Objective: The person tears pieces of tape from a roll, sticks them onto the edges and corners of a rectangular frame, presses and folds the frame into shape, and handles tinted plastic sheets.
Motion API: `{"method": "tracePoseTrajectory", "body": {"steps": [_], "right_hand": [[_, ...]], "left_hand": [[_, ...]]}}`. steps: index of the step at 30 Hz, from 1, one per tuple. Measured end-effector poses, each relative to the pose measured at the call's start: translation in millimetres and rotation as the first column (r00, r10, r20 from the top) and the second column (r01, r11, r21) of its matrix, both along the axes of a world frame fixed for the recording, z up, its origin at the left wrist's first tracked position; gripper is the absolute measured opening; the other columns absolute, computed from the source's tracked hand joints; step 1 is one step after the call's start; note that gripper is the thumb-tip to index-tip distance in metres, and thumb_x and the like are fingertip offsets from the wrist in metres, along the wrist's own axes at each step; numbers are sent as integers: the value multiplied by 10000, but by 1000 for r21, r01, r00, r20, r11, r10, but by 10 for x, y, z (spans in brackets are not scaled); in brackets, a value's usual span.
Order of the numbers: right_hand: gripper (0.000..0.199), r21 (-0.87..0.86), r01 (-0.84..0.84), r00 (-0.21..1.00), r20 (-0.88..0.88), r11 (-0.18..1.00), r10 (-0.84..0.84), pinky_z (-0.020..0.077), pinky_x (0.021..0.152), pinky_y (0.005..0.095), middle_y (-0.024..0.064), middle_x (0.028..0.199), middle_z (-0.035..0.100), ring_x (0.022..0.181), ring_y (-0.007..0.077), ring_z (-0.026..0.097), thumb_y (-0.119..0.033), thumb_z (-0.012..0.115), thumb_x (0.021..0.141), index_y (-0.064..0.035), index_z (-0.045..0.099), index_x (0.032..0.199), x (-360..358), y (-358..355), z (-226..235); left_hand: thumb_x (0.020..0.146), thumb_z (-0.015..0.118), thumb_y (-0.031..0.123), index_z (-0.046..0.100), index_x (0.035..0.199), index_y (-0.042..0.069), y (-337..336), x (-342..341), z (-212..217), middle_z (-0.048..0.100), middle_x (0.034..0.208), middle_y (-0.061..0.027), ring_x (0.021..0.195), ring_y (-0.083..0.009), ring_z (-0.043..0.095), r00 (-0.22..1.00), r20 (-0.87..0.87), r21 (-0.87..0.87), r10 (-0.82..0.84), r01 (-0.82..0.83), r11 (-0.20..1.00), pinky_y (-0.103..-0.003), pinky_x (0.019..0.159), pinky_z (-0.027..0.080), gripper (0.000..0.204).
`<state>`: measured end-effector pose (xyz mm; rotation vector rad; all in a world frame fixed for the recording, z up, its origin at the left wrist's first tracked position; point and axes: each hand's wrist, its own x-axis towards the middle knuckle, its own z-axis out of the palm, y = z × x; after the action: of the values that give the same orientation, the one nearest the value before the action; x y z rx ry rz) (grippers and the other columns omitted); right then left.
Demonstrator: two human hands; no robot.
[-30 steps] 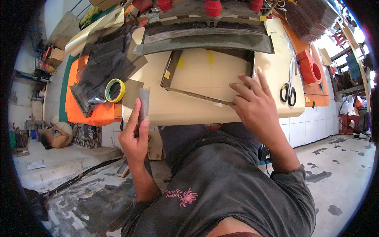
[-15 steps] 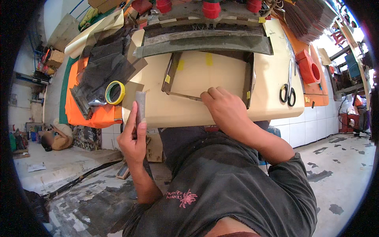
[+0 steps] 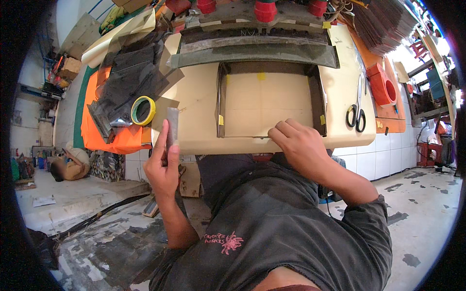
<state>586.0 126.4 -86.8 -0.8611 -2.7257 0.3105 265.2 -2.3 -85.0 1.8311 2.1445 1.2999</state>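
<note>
My left hand (image 3: 162, 175) is closed around a short flat grey strip (image 3: 172, 126), held upright at the table's near edge, left of centre. My right hand (image 3: 302, 148) has its fingers curled over the near side of a shallow dark rectangular frame (image 3: 318, 97), gripping it. The frame lies on a pale cream sheet (image 3: 194, 111), which shows through its open middle. Small yellow tape pieces (image 3: 221, 120) stick to its sides. Behind the frame runs a long dark grey bar (image 3: 252, 57), across the table.
Black-handled scissors (image 3: 358, 109) lie to the right, beside a red tape dispenser (image 3: 381, 85). On the left, a yellow tape roll (image 3: 152, 112) rests on dark translucent sheets (image 3: 131, 72) and orange material (image 3: 109, 138). Another person (image 3: 73, 167) is on the floor, far left.
My right hand has drawn the frame toward me and to the right, turning it squarer to the table edge. The left hand still holds the strip, almost unmoved.
</note>
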Motion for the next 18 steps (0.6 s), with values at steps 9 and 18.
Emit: {"method": "tracePoseTrajectory", "body": {"steps": [9,18], "right_hand": [[210,20,-34,999,-20,999,34,590,721,407,74,965,606,938,270,662,-171,676,869,-74,604,1042,119,-2,-52],[156,38,-77,997,0,996,77,596,723,384,56,959,609,953,242,662,-145,652,861,-90,608,1002,367,118,-40]], "left_hand": [[1083,660,283,632,1535,117,17,-31,-8,639,821,-3,659,-51,426,999,-27,-34,27,-28,999,-248,572,391,481],[1076,667,270,618,1548,138,222,72,-103,766,1097,-81,739,-95,551,998,-37,-28,41,-42,999,-273,676,487,492]]}}
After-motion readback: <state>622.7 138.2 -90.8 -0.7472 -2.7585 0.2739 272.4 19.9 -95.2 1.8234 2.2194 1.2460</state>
